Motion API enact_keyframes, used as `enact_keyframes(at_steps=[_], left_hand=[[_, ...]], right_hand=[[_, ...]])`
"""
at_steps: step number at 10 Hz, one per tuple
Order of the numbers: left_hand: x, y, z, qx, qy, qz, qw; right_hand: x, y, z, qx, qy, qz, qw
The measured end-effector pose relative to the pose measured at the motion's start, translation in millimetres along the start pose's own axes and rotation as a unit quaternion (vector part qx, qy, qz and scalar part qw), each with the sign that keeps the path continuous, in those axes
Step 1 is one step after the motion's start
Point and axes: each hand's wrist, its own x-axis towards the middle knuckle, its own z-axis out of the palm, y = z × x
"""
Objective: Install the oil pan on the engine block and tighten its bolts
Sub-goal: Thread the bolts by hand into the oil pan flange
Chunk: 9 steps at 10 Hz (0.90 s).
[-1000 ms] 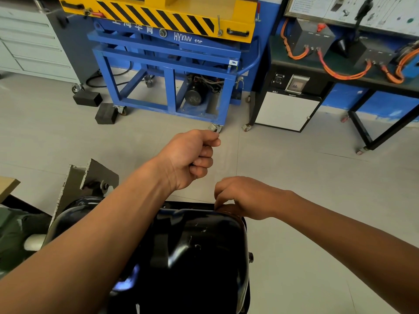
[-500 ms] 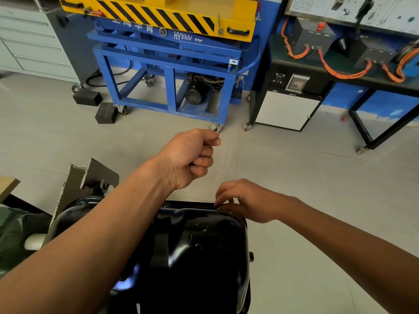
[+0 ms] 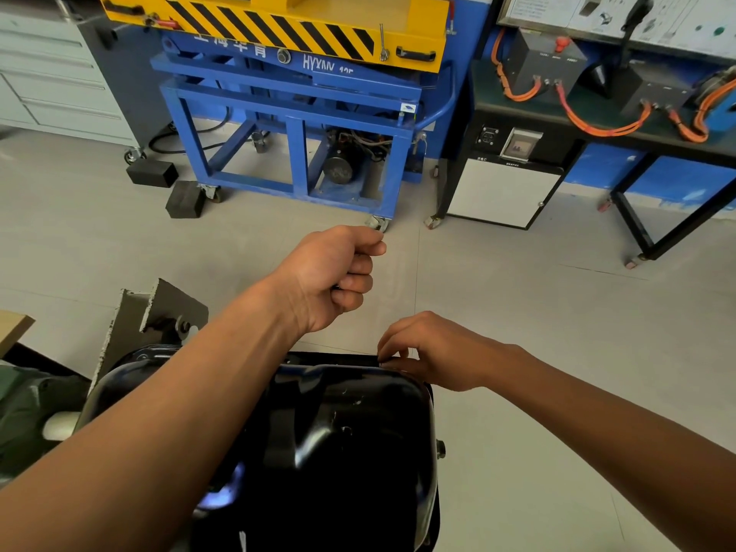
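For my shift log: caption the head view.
Right hand pinches the far rim of the oil pan; left hand fisted beyond it.

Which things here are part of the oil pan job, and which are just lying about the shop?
Job:
pan
right hand, pinching at its far rim
left hand, a closed fist

Lying about:
blue cart
two black blocks
bench with orange cables
grey drawers
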Motion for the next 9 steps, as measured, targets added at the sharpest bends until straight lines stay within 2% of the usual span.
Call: enact_keyframes(at_steps=[4,6,9], left_hand=[[-1.6,0.4,1.2,0.003,0.001,0.001,1.0],[-0.6,0.4,1.4,0.006,-0.001,-0.001,1.0],[-0.3,0.3,1.2,0.006,0.002,-0.002,1.0]], right_hand=[[-1.6,0.6,2.0,-0.002,0.011,0.008,1.0],[-1.1,6.4,6.7,0.044,0.013,0.002,0.999],[-0.2,17.6,15.2,0.159,0.025,0.048,0.986]])
